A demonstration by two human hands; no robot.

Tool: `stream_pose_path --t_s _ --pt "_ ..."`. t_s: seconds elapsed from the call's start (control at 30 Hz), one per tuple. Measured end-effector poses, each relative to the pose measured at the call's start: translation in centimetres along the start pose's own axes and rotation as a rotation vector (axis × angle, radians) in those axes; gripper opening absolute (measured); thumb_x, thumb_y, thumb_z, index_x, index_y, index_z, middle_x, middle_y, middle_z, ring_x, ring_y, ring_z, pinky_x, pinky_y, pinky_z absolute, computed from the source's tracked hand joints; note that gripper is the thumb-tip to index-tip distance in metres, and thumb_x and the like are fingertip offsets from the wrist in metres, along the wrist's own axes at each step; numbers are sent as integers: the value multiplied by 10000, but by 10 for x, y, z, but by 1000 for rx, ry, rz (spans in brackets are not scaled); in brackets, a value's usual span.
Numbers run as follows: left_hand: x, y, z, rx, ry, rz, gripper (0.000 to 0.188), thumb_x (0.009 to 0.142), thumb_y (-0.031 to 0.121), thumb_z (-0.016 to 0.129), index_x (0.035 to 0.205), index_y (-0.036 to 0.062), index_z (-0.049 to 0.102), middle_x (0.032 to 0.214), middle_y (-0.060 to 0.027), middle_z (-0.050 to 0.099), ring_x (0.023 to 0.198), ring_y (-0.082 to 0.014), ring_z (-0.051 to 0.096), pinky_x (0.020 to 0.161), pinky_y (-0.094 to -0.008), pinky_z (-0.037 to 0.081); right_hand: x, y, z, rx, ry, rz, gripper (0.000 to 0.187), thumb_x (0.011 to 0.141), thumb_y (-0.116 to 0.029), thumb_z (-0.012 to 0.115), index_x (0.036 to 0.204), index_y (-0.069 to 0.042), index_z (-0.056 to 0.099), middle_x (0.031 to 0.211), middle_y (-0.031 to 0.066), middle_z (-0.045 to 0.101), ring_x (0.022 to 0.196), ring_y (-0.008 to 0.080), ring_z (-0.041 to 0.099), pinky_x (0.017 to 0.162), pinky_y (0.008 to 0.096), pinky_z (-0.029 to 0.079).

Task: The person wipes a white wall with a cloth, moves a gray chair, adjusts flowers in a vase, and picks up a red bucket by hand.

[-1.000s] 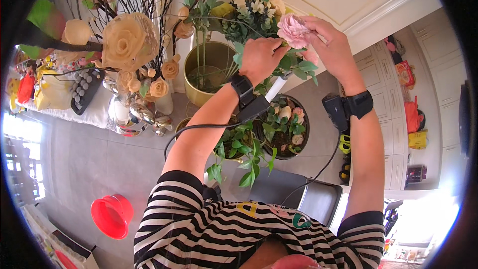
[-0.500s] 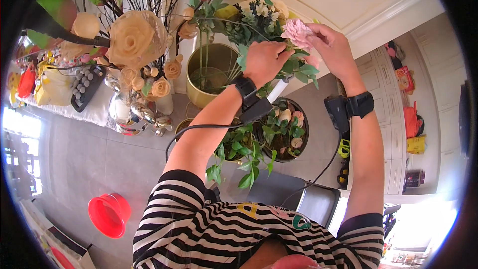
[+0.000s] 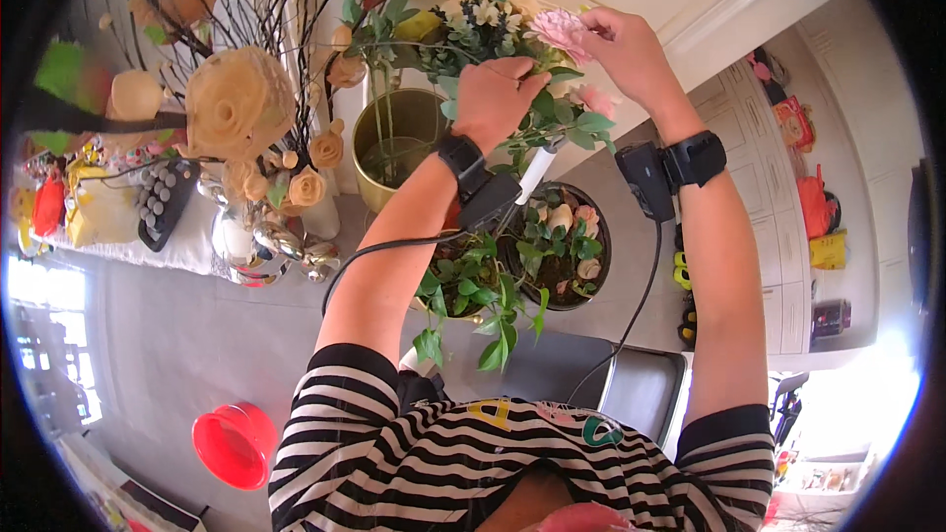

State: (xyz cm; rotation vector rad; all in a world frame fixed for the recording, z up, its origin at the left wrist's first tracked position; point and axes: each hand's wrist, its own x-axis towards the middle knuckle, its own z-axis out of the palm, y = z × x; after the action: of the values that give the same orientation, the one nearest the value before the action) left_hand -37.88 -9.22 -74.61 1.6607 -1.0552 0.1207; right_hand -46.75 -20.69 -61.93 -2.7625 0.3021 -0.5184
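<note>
Flower point(image 3: 558, 32): pink. Leaves point(image 3: 594, 122): green. Shirt point(image 3: 370, 453): black-and-white striped. Planter point(image 3: 377, 191): gold. Wristbands point(image 3: 696, 160): black. Bucket point(image 3: 235, 445): red. Floor point(image 3: 168, 355): plain grey. Rose point(image 3: 236, 103): peach.

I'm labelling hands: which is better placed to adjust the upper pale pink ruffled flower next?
Probably the right hand, at the edge of the upper pale pink ruffled flower; the left hand is lower, beside green leaves.
</note>
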Motion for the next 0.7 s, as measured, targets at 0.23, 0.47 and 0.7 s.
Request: stream_pose_path --t_s 0.23,0.47,0.7 --pt "4 0 -8 -7 -37 -81 374 781 333 617 970 11 610 833 -138 636 742 -256 612 673 -315 467 -2 40 -23 330 280 49 211 778 -177 586 845 21 604 650 44 578 585 105 499 555 264 410" --pt "9 -11 -6 -27 5 -80 391 768 323 637 982 -2 599 805 -99 641 709 -202 604 673 -288 456 -20 56 -30 225 357 110 216 779 -192 597 840 15 605 657 47 578 602 106 496 576 257 410" --pt "9 -6 -5 -53 -22 -110 404 766 313 637 1002 -12 592 808 -92 639 738 -202 605 692 -301 457 -31 66 -39 218 419 182 238 811 -163 593 944 35 600 783 20 605 709 67 528 661 210 426"
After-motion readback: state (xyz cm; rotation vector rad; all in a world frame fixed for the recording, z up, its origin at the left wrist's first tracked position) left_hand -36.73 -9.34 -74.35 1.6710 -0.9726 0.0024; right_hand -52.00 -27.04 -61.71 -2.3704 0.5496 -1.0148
